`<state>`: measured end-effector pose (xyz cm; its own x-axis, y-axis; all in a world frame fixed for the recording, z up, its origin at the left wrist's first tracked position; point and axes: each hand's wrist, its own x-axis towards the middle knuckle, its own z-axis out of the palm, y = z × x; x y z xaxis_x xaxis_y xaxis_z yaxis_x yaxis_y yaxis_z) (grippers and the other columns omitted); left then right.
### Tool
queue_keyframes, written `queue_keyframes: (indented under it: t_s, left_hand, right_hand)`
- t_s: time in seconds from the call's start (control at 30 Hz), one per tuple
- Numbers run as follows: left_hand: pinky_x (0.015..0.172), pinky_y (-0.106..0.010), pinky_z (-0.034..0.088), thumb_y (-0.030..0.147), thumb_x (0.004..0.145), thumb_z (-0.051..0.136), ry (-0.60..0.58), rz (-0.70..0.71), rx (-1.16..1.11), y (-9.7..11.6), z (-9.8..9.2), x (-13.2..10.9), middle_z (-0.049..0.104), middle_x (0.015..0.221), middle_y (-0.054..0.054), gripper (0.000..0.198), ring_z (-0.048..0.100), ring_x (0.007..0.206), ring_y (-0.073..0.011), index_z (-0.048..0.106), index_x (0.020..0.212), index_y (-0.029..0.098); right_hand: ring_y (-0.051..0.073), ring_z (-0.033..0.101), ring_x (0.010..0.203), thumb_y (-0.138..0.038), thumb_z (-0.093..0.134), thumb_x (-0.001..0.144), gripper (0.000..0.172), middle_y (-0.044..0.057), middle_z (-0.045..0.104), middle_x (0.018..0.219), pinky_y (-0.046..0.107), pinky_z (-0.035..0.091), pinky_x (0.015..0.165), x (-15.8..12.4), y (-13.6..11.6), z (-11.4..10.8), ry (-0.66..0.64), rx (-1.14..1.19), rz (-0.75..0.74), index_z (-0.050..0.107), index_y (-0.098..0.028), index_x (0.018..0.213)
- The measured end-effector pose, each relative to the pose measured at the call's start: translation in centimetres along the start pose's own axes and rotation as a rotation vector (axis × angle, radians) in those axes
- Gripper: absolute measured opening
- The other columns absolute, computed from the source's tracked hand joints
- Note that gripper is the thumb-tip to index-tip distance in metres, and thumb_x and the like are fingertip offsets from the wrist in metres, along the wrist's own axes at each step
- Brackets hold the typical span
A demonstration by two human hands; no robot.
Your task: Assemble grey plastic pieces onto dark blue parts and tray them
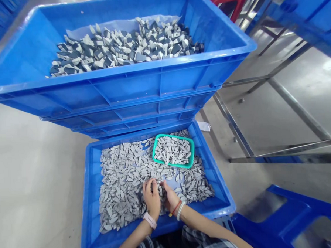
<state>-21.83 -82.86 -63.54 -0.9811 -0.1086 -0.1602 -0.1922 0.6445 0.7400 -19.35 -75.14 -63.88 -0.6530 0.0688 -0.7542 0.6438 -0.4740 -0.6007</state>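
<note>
Since our left grip [152, 198] and right grip [169, 196] are curled together down in the small gray pieces [121, 189] by the near edge of the blue crate [90, 202], we can't tell if either has hold of anything; fingers hide it. A careless knock could tip the teal tray [194, 150] or spill pieces over the rim.

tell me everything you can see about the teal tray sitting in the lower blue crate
The teal tray is shallow and roughly rectangular, with rounded corners and a thin rim, and looks like plastic. It sits toward the far side of the lower blue crate, turned slightly askew on a bed of loose grey angular pieces that touch its outer walls. It is filled with similar pieces. Neither the left hand nor the right hand touches it.
</note>
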Motion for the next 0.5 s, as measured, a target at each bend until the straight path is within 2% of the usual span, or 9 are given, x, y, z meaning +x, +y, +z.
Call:
queue_keyframes:
  t_s: [0.13, 0.23, 0.3, 0.33, 0.4, 0.5]
  left_hand:
    - [0.093, -0.037, 0.046, 0.036, 0.094, 0.036, 0.003, 0.106, -0.129, 5.2, 1.8, 1.9, 0.060, 0.102, -0.010, 0.032, 0.056, 0.100, -0.0215, 0.063, 0.093, 0.017]
    - [0.099, -0.033, 0.042, 0.032, 0.097, 0.031, -0.047, 0.198, -0.166, 9.6, 4.3, 4.9, 0.059, 0.112, -0.008, 0.035, 0.053, 0.109, -0.0180, 0.062, 0.103, 0.019]
    - [0.104, -0.034, 0.038, 0.030, 0.098, 0.028, -0.074, 0.234, -0.148, 11.3, 5.4, 6.9, 0.057, 0.119, -0.008, 0.037, 0.050, 0.116, -0.0177, 0.061, 0.110, 0.020]
    - [0.106, -0.035, 0.036, 0.030, 0.098, 0.027, -0.079, 0.243, -0.129, 11.5, 5.5, 7.6, 0.056, 0.122, -0.008, 0.038, 0.047, 0.119, -0.0180, 0.060, 0.114, 0.020]
    - [0.107, -0.036, 0.033, 0.029, 0.098, 0.025, -0.067, 0.243, -0.071, 10.6, 4.6, 8.6, 0.055, 0.125, -0.008, 0.040, 0.045, 0.122, -0.0184, 0.058, 0.118, 0.021]
    - [0.105, -0.041, 0.034, 0.030, 0.095, 0.032, -0.023, 0.203, 0.069, 6.4, 1.5, 8.8, 0.054, 0.121, -0.011, 0.035, 0.045, 0.119, -0.0226, 0.058, 0.116, 0.019]
  right_hand:
    - [0.022, 0.065, 0.088, -0.081, 0.033, 0.075, 0.073, 0.007, 0.070, 0.096, 0.036, 0.051, 0.075, -0.3, -5.2, -2.4, 0.006, 0.119, -0.061, 0.059, -0.023, 0.111]
    - [0.023, 0.061, 0.100, -0.079, 0.025, 0.080, 0.076, 0.008, 0.066, 0.108, 0.037, 0.050, 0.081, 1.1, -10.4, -4.7, 0.049, 0.091, -0.139, 0.053, -0.025, 0.125]
    - [0.023, 0.057, 0.109, -0.074, 0.023, 0.084, 0.071, 0.007, 0.062, 0.117, 0.039, 0.048, 0.085, 1.8, -13.0, -6.3, 0.101, 0.017, -0.171, 0.046, -0.028, 0.133]
    - [0.023, 0.054, 0.114, -0.072, 0.023, 0.085, 0.068, 0.006, 0.059, 0.124, 0.041, 0.048, 0.087, 1.9, -13.8, -7.2, 0.130, -0.033, -0.179, 0.043, -0.031, 0.136]
    - [0.025, 0.048, 0.122, -0.067, 0.027, 0.087, 0.063, 0.005, 0.050, 0.135, 0.044, 0.045, 0.091, 1.4, -14.1, -8.9, 0.191, -0.154, -0.185, 0.040, -0.032, 0.138]
    - [0.029, 0.034, 0.133, -0.054, 0.048, 0.084, 0.058, 0.010, 0.041, 0.141, 0.046, 0.031, 0.106, -0.1, -12.0, -11.4, 0.303, -0.373, -0.171, 0.049, -0.022, 0.132]
